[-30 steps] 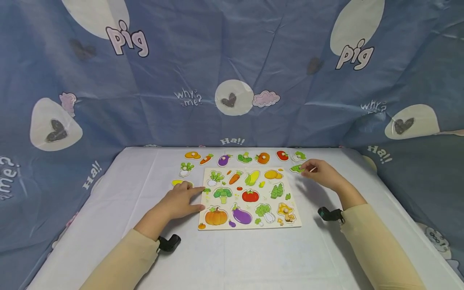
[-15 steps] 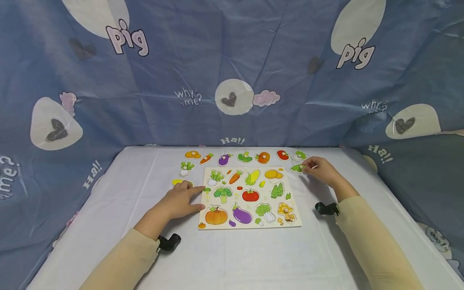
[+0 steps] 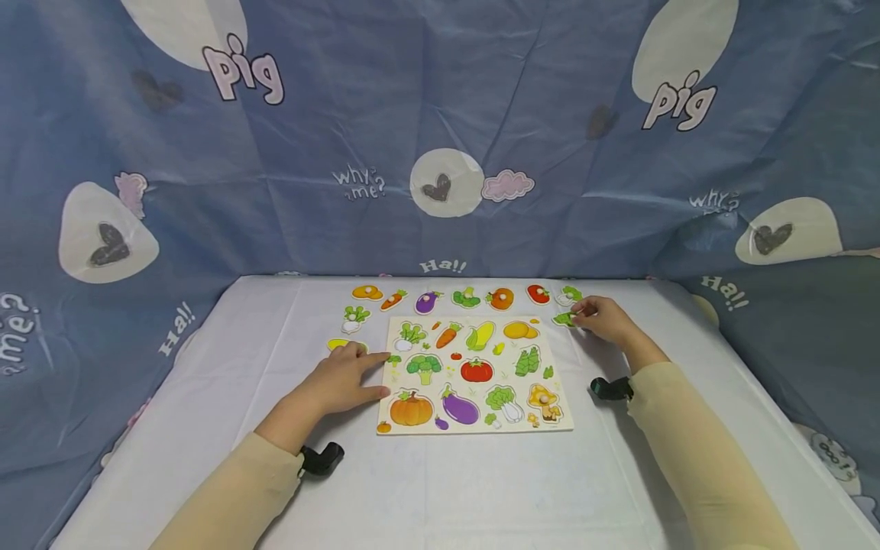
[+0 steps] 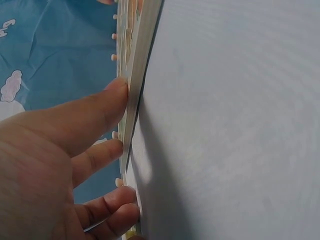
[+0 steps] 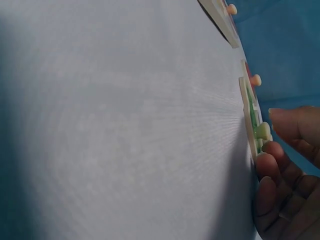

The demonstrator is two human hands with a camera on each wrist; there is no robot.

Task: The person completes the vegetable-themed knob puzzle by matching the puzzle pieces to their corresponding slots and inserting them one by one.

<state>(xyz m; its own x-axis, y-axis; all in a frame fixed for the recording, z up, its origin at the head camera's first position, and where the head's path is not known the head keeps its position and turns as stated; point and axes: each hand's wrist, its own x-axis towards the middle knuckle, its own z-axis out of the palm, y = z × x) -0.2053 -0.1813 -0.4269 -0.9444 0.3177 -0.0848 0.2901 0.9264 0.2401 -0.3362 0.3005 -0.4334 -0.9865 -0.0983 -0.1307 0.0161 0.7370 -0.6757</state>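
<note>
A wooden vegetable puzzle board (image 3: 426, 393) lies flat on the white table. My left hand (image 3: 340, 382) rests at its left edge, thumb and index finger extended and touching the rim; the left wrist view shows the board edge-on against these fingertips. My right hand (image 3: 605, 321) is over a green vegetable puzzle piece (image 3: 562, 319) beyond the board's upper right corner. In the right wrist view, thumb and fingers stand around that piece's knob (image 5: 262, 131), the thumb a little apart from it. The piece lies on the table. A mushroom piece (image 3: 544, 399) with a knob sits in the board.
Along the back of the table lie knobbed pieces: potato (image 3: 367, 292), carrot (image 3: 394, 299), eggplant (image 3: 428, 302), broccoli (image 3: 466, 298), pumpkin (image 3: 500, 299), tomato (image 3: 538, 295) and cabbage (image 3: 569, 296). A radish piece (image 3: 354, 319) and a yellow piece (image 3: 337, 344) lie left. A blue curtain (image 3: 309, 229) hangs behind.
My right hand and forearm have shifted slightly left, bringing the fingers in over the green piece. My left hand stays at the board's edge. The view has shifted slightly.
</note>
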